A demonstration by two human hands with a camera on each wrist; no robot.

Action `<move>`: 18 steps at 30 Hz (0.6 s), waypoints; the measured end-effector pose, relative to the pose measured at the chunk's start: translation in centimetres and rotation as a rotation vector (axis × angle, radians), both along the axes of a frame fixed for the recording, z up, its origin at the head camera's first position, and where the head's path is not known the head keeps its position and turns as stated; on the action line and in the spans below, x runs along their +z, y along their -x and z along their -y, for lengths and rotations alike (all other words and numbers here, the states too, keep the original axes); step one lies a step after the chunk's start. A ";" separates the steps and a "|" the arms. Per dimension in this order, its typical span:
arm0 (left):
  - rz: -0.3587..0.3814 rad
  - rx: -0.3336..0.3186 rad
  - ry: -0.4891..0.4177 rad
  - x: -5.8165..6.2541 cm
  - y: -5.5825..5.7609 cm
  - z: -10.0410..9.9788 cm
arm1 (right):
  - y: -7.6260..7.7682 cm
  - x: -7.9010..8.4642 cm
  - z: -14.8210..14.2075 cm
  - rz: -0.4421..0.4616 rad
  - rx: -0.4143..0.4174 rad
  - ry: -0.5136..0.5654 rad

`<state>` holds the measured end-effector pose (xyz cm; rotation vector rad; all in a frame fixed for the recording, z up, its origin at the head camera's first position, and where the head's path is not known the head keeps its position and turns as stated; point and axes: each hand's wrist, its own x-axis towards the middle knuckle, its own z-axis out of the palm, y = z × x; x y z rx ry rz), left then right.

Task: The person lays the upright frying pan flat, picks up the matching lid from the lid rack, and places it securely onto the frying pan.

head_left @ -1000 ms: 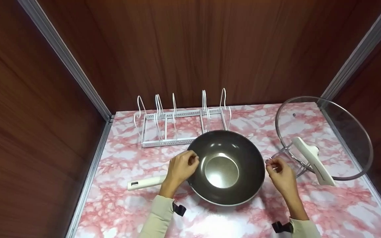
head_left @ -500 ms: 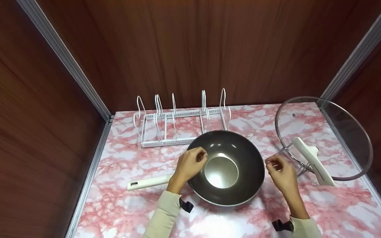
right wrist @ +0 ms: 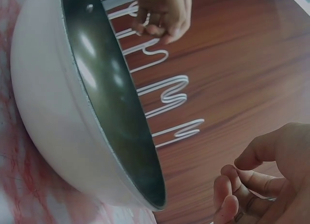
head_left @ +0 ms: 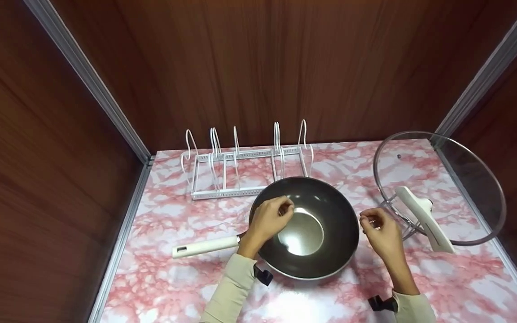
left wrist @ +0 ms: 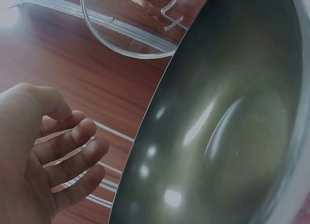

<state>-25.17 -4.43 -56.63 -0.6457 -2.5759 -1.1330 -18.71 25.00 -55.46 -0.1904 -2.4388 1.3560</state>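
Observation:
A wok (head_left: 335,215) with a dark inside and a cream handle (head_left: 207,246) sits on the table. Over the left part of its bowl hovers my left hand (head_left: 269,217), fingers loosely bent and holding nothing; in the left wrist view this hand (left wrist: 53,146) shows a bare palm side. My right hand (head_left: 382,233) is just beyond the wok's right rim, also loosely bent with nothing in it. The right wrist view shows a gap between that hand (right wrist: 266,180) and the wok's pale outer wall (right wrist: 53,103).
Behind the wok stands a white wire rack (head_left: 229,193) with upright loops. On the right a glass lid (head_left: 465,179) with a cream handle (head_left: 427,217) leans on a wire stand (head_left: 409,231). Brown wood panels (head_left: 258,72) enclose the pink marbled table (head_left: 173,291).
My left hand has moved rightward from the wok's left rim to over the bowl. The right hand has stayed almost in place. Wok, rack and lid have not moved.

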 end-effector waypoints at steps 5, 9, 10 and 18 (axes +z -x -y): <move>0.046 -0.006 -0.006 0.1 0.3 -1.0 | 0.0 0.3 0.0 0.011 -0.004 0.019; 0.064 -0.020 -0.024 0.1 0.7 -1.7 | 0.0 0.4 0.0 0.005 -0.003 0.022; 0.062 -0.023 -0.025 0.1 0.8 -1.9 | 0.0 0.4 0.0 0.002 -0.002 0.023; 0.061 -0.044 -0.028 0.3 1.5 -3.4 | 0.2 0.2 -0.2 -0.017 0.006 0.038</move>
